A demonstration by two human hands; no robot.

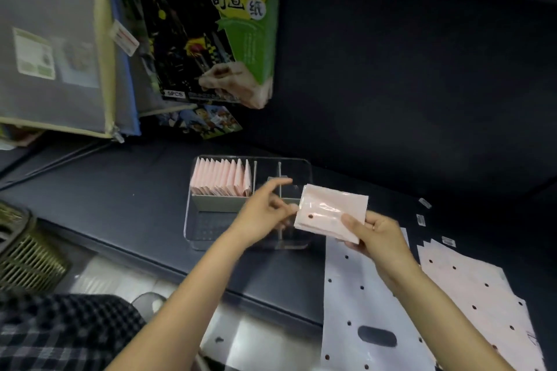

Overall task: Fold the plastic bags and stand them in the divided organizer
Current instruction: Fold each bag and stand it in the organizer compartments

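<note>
Glossy folded bag (pixel 331 211) (pink, square)

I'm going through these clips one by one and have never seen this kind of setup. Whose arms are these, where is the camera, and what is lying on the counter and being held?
There is no machine: a person works with bare hands, and the single camera sits on their head, looking down. The right hand pinches a folded pink bag above the dark counter. The left hand reaches toward it with loose fingers and holds nothing. Below them stands a clear divided organizer; its back-left compartment holds a row of folded bags standing upright. To the right, flat unfolded bags with dark dots lie on the counter, one hanging over its front edge.
</note>
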